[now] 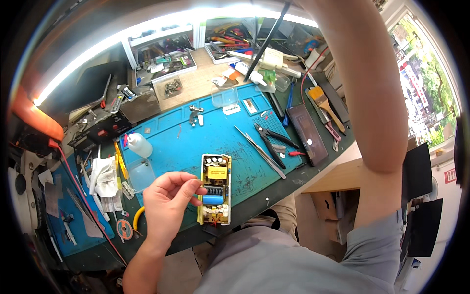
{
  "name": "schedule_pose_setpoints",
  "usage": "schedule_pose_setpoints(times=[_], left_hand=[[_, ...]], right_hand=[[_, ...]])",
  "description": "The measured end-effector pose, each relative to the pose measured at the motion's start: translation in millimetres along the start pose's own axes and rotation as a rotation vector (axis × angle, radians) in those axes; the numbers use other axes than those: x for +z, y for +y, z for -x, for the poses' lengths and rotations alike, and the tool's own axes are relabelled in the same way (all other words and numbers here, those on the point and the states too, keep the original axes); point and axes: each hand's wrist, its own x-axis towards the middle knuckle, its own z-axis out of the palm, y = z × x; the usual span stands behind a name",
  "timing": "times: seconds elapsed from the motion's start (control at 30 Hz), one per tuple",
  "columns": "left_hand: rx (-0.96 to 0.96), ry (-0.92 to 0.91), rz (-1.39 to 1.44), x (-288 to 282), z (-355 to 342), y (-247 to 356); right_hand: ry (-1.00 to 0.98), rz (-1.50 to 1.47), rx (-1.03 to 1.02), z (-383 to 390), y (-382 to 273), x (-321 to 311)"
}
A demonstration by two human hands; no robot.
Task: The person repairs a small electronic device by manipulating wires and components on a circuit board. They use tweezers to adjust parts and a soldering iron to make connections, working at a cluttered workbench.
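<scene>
My left hand (170, 198) is closed in a pinch, thumb against forefinger, at the left side of an opened power adapter (215, 196). Whatever lies between those fingertips is too small to make out. The adapter's open casing shows a circuit board with a yellow block component (217, 172), a blue cylindrical capacitor (213, 199) and white filler. It lies near the front edge of a blue work mat (196, 137). My right forearm (374, 98) reaches up and away, and the hand is beyond the upper edge. Close to that edge, a thin black rod (267, 44) slants down.
Tweezers (259, 151), black-handled cutters (269, 142) and a dark phone-like slab (307, 133) lie to the right. A white squeeze bottle (140, 145) and a clear plastic box (140, 174) stand left. A solder spool (125, 229) sits near the front edge. Tool trays (166, 63) line the back.
</scene>
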Motion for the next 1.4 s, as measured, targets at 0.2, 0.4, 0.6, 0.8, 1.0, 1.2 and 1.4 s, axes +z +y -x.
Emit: schedule_pose_setpoints(times=[0.2, 0.4, 0.6, 0.8, 1.0, 1.2, 1.4], left_hand=[[0.101, 0.064, -0.069, 0.1, 10.3, 8.4], [0.046, 0.046, -0.069, 8.8, 16.7, 1.8], [0.141, 0.183, -0.512, -2.8, 41.5, -8.6], [0.187, 0.244, -0.635, -4.2, 49.9, -19.3], [0.242, 0.236, -0.706, -3.2, 49.6, -25.7], [0.315, 0.267, -0.737, 0.8, 47.9, -24.1], [0.462, 0.195, -0.867, 10.9, 50.6, -15.8]], right_hand=[[-0.312, 0.009, -0.130, 185.9, 25.9, -26.8], [-0.582, 0.375, 0.094, 328.2, 53.0, -32.9], [-0.418, 0.382, 0.012, 351.9, 70.5, -21.9], [-0.385, 0.357, 0.114, 347.9, 71.5, -16.8], [-0.390, 0.481, 0.093, 340.1, 75.4, -11.3], [-0.318, 0.442, 0.252, 341.5, 80.2, -20.7], [0.032, -0.167, 0.536, 347.3, 63.4, -62.4]])
